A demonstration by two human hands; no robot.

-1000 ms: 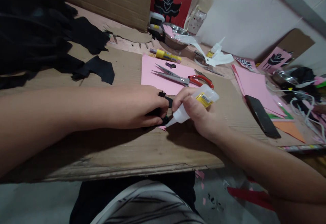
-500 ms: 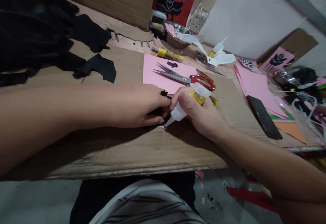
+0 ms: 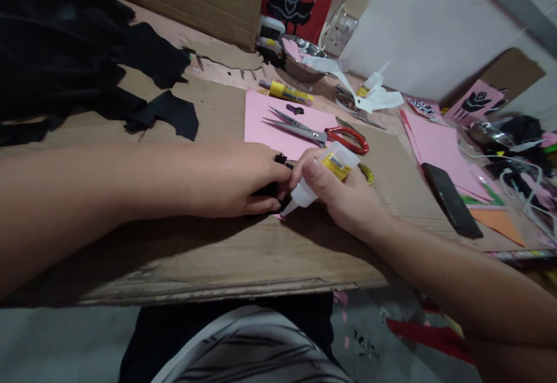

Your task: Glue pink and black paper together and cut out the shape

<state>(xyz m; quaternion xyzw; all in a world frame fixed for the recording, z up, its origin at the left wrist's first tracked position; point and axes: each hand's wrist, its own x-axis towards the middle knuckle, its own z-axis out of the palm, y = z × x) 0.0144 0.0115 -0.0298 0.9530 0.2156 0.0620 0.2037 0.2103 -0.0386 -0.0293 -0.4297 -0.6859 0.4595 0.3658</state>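
Note:
My right hand is closed around a small white glue bottle with a yellow label. The bottle is tilted, its nozzle pointing down to the left at the edge of a black cut-out piece with a bit of pink beside it. My left hand is closed over that black piece, which it mostly hides. Just beyond the hands, red-handled scissors lie with blades apart on a pink sheet. A yellow handle shows behind my right hand.
Black scraps are heaped at the left. A glue stick, a metal bowl and a red card stand farther back. Pink paper and a phone lie at the right. The cardboard edge runs near my body.
Almost nothing differs. Both hands, the glue bottle and the black piece stay in nearly the same place.

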